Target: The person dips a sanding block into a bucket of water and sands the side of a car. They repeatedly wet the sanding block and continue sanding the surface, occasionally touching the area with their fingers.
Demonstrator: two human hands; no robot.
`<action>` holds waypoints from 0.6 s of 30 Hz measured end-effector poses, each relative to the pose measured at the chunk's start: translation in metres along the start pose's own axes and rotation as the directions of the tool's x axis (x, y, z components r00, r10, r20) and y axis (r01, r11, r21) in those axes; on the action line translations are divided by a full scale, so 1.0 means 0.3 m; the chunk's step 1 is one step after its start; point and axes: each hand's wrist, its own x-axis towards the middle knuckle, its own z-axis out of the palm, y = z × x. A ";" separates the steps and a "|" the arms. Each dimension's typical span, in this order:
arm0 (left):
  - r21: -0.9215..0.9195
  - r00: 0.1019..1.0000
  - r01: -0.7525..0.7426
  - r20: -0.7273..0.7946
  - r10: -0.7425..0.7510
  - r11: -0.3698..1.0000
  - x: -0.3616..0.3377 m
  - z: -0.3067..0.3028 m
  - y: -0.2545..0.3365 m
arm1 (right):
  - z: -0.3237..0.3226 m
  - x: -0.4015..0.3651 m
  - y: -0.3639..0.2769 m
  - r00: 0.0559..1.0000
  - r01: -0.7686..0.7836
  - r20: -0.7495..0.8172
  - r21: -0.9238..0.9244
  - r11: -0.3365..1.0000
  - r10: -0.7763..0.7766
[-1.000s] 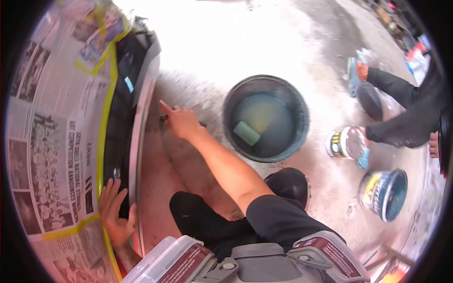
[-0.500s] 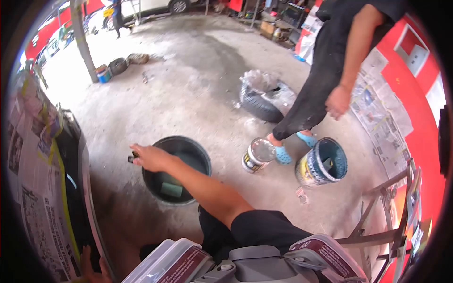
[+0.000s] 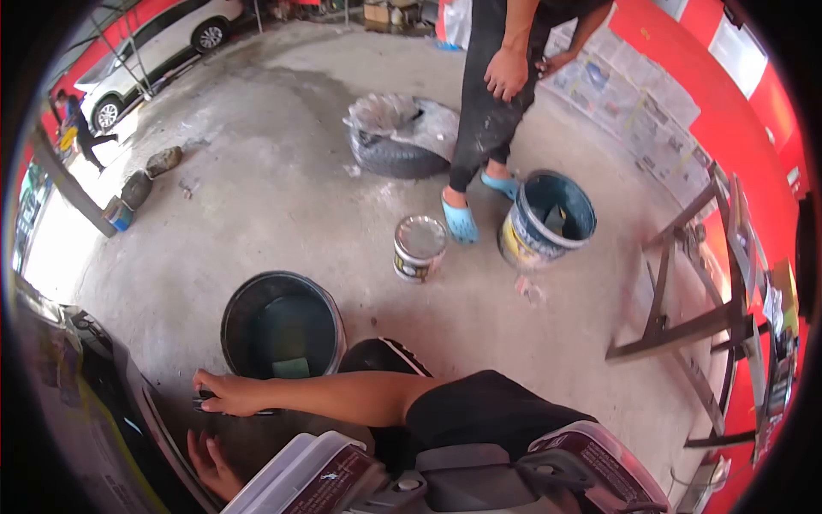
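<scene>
My right hand reaches across to the left, its fingers closed on a small black object whose kind I cannot make out. Below it is my left hand, fingers apart and holding nothing, close to the dark car panel at the left. A black tub of dark water sits just beyond my right forearm. In the water shows a green rectangular block, partly hidden by the arm.
A lidded can and a large paint bucket stand ahead, beside a person in blue clogs. Behind them lies a plastic-covered tire. A metal stand is at right; a white car is far left.
My right hand has moved from over the tub down and left, toward my left hand and the panel. The view has shifted. The other person now leans forward, a hand at the thigh.
</scene>
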 end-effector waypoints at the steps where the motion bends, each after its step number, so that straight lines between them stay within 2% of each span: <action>1: -0.173 0.996 0.084 0.004 -0.085 0.981 0.019 0.062 0.019 | 0.033 0.021 0.028 0.998 0.026 -0.054 0.024 0.999 -0.025; 2: -0.341 0.986 0.162 0.008 -0.169 0.926 0.037 0.125 0.039 | 0.064 0.038 0.054 0.994 0.052 -0.101 0.041 0.998 -0.048; 4: -0.487 0.963 0.241 0.015 -0.268 0.840 0.073 0.179 0.060 | 0.083 0.059 0.075 0.989 0.062 -0.140 0.062 0.996 -0.052; 9: -0.543 0.944 0.285 0.014 -0.331 0.790 0.159 0.177 0.073 | 0.082 0.090 0.082 0.979 0.038 -0.202 0.095 0.995 -0.018; 12: -0.561 0.944 0.276 0.004 -0.331 0.781 0.202 0.149 0.054 | 0.106 0.141 0.151 0.961 0.157 -0.226 -0.032 0.987 -0.160; 14: -0.567 0.967 0.220 0.022 -0.252 0.794 0.216 0.117 0.019 | 0.046 0.122 0.115 0.964 0.259 -0.042 -0.096 0.961 -0.264; 15: -0.551 0.991 0.136 0.085 -0.107 0.823 0.183 0.156 0.133 | 0.022 0.114 0.100 0.950 0.311 0.053 -0.122 0.943 -0.307; 16: -0.550 0.988 0.046 0.146 0.042 0.834 0.150 0.194 0.248 | 0.030 0.113 0.103 0.959 0.281 -0.001 -0.144 0.949 -0.284; 18: -0.424 0.987 0.005 0.147 0.063 0.906 0.166 0.194 0.240 | 0.064 0.108 0.114 0.967 0.212 -0.103 -0.181 0.960 -0.233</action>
